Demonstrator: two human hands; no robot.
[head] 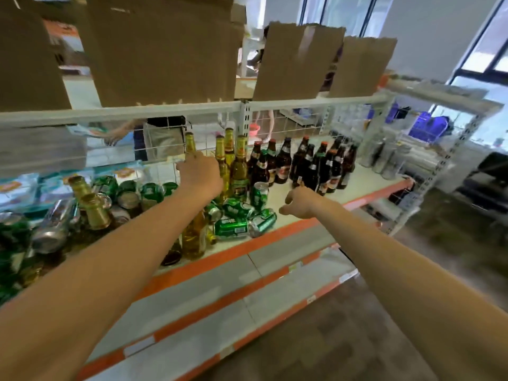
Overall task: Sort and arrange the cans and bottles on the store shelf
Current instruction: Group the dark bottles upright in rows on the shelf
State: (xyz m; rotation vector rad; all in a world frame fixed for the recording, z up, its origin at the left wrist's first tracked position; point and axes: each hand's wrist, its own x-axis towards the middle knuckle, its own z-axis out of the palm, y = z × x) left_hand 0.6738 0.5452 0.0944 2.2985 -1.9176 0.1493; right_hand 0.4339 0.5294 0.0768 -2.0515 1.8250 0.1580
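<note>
On the orange-edged store shelf point(302, 224) stand several upright yellow bottles point(238, 163) and, to their right, several dark brown bottles point(310, 163). My left hand point(202, 174) grips the neck of one yellow bottle point(189, 143) at the back of the shelf. My right hand point(301, 202) hovers over the bare shelf in front of the brown bottles, fingers loosely curled, holding nothing. Green cans point(233, 226) lie tipped near the front edge, and one green can point(259, 195) stands upright. More yellow bottles point(94, 210) and cans lie in a heap at the left.
Cardboard sheets point(165, 50) stand on the upper shelf point(192, 108). A wire mesh back point(297, 122) closes the shelf behind the bottles. Packaged goods point(33, 188) lie at the far left. Lower shelves point(220, 292) step out below. Clear containers point(390, 158) stand at the right end.
</note>
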